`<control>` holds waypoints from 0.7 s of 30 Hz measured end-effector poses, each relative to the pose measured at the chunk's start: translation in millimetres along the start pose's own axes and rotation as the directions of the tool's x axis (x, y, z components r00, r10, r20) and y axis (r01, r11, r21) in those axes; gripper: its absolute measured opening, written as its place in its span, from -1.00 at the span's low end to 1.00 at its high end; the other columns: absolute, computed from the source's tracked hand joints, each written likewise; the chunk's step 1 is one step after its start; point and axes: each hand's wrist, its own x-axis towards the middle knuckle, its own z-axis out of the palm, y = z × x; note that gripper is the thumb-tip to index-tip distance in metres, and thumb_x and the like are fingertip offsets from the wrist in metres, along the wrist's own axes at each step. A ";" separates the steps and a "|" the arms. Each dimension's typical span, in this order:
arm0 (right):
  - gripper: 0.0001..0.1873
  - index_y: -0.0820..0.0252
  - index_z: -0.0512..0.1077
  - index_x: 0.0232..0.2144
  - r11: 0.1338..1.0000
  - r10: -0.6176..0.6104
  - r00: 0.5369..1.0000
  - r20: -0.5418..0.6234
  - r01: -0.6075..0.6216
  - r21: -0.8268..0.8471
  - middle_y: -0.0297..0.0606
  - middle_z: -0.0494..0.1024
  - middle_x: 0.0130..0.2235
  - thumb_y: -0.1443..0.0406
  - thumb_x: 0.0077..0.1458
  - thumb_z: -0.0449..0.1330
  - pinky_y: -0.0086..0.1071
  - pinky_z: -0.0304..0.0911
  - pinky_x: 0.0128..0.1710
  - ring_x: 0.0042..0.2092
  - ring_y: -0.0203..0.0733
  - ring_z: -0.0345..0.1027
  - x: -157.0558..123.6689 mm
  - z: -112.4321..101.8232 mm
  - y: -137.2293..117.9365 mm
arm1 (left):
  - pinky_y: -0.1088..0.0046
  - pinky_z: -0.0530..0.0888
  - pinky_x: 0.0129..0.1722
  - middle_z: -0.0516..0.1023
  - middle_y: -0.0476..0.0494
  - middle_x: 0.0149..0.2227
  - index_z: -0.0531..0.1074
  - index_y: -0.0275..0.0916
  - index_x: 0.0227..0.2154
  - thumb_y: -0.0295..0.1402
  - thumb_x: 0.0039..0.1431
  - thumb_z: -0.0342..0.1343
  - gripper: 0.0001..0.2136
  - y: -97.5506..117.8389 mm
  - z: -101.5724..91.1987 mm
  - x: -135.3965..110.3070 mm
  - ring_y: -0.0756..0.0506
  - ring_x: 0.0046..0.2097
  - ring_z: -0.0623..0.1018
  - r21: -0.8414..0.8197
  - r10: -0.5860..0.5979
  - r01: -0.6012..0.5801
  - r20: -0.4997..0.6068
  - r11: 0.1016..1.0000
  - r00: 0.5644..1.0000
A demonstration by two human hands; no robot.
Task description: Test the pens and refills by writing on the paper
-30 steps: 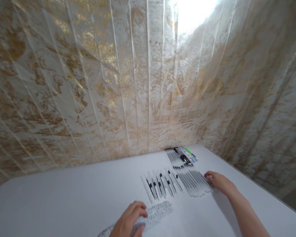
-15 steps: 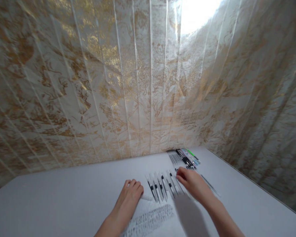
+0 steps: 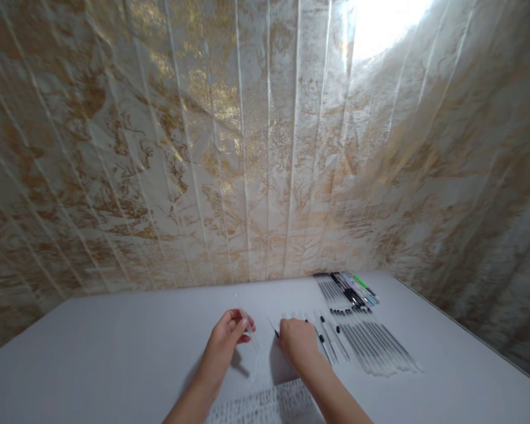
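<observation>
My left hand (image 3: 226, 337) pinches a clear pen barrel (image 3: 249, 328) between thumb and fingers, raised over the white table. To its right, my right hand (image 3: 299, 343) is bent down over a row of pen parts. Its fingertips are closed at the dark end of a thin pen refill (image 3: 273, 327); the hand hides part of the row. Just right of that hand lie clear barrels with black caps (image 3: 322, 338) and dark refills. Below both hands is a sheet with printed or handwritten lines (image 3: 265, 406), partly covered by my right forearm.
Farther right, many clear tubes (image 3: 382, 347) lie side by side, with a line of small black caps (image 3: 351, 310) above them. At the back right are thin refills (image 3: 330, 288) and assorted pens (image 3: 355, 290), one bright green. A patterned gold-and-white curtain (image 3: 247, 176) stands behind the table.
My left hand has lifted off the table with a clear barrel. My right hand has come left from the row's right end to its left part, uncovering the tubes. The view has turned slightly left.
</observation>
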 end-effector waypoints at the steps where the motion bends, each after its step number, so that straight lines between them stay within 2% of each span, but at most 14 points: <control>1: -0.76 0.40 0.56 -0.33 1.000 -0.005 1.000 -0.001 0.005 0.017 0.22 0.62 -0.27 0.54 -0.01 0.11 -0.20 0.32 -0.27 -0.20 0.15 0.54 -0.3 0.9 -1.4 | 0.53 0.49 -0.30 0.58 -0.15 -0.32 0.42 -0.28 -0.30 -0.35 0.12 0.14 -0.88 -3.1 1.6 -0.5 -0.05 -0.25 0.56 -0.093 -0.039 0.036 -0.032 0.995 0.999; 4: -0.83 0.32 0.54 -0.43 0.994 -0.026 0.999 -0.027 0.029 0.110 0.13 0.64 -0.32 0.50 -0.06 0.14 -0.25 0.31 -0.30 -0.23 0.10 0.54 -2.5 -4.2 -4.1 | 0.52 0.53 -0.21 0.60 -0.16 -0.30 0.44 -0.32 -0.24 -0.54 0.13 0.13 -0.87 -11.2 5.1 -2.9 -0.02 -0.24 0.59 -0.336 -0.161 0.114 -0.117 0.935 0.980; 9: -0.85 0.19 0.39 -0.42 0.916 -0.096 0.987 -0.126 0.137 0.378 -0.26 0.62 -0.48 0.41 0.05 0.02 -0.48 0.29 -0.44 -0.42 -0.24 0.52 -7.2 -29.5 0.1 | 0.54 0.56 -0.23 0.63 -0.22 -0.35 0.43 -0.35 -0.45 -0.69 0.19 0.00 -0.80 -21.5 7.8 -2.4 -0.02 -0.28 0.63 -0.582 -0.281 0.118 -0.198 0.805 0.939; 11: -0.87 0.16 0.31 -0.38 0.848 -0.102 0.980 -0.171 0.175 0.501 -0.34 0.60 -0.50 0.37 0.11 -0.04 -0.53 0.28 -0.54 -0.48 -0.30 0.49 -9.1 -36.5 3.2 | 0.55 0.56 -0.25 0.64 -0.25 -0.36 0.42 -0.36 -0.50 -0.70 0.21 -0.02 -0.76 -23.8 8.7 -1.5 -0.02 -0.29 0.63 -0.630 -0.297 0.104 -0.209 0.770 0.932; 14: -0.93 0.13 0.24 -0.39 0.624 -0.068 0.952 -0.297 0.273 0.732 -0.34 0.57 -0.49 0.28 0.13 0.00 -0.52 0.29 -0.60 -0.50 -0.28 0.48 -12.1 -39.6 5.2 | 0.56 0.57 -0.28 0.65 -0.27 -0.37 0.44 -0.38 -0.52 -0.69 0.24 -0.04 -0.73 -25.2 10.3 -2.0 -0.02 -0.29 0.63 -0.667 -0.307 0.094 -0.209 0.739 0.929; 16: -0.90 0.13 0.23 -0.42 0.482 -0.035 0.934 -0.354 0.326 0.813 -0.33 0.56 -0.51 0.25 0.10 0.06 -0.50 0.30 -0.61 -0.51 -0.25 0.47 -13.9 -39.0 4.1 | 0.57 0.57 -0.29 0.65 -0.27 -0.38 0.46 -0.39 -0.52 -0.69 0.24 -0.04 -0.72 -25.1 11.6 -3.5 -0.02 -0.29 0.63 -0.680 -0.311 0.094 -0.204 0.728 0.928; 18: -0.89 0.13 0.25 -0.42 0.448 -0.032 0.932 -0.362 0.337 0.828 -0.31 0.56 -0.50 0.24 0.10 0.09 -0.49 0.31 -0.60 -0.51 -0.25 0.46 -15.2 -37.2 1.7 | 0.56 0.58 -0.29 0.66 -0.28 -0.37 0.47 -0.40 -0.53 -0.69 0.24 -0.04 -0.71 -24.4 13.3 -5.3 -0.03 -0.29 0.64 -0.687 -0.316 0.100 -0.196 0.720 0.928; 21: -0.90 0.15 0.27 -0.42 0.465 -0.060 0.935 -0.350 0.336 0.819 -0.28 0.58 -0.49 0.26 0.11 0.09 -0.49 0.31 -0.57 -0.50 -0.25 0.46 -15.5 -32.5 -2.6 | 0.55 0.59 -0.29 0.66 -0.31 -0.35 0.50 -0.43 -0.52 -0.69 0.24 -0.03 -0.72 -23.3 15.9 -7.2 -0.04 -0.29 0.64 -0.693 -0.323 0.115 -0.178 0.712 0.929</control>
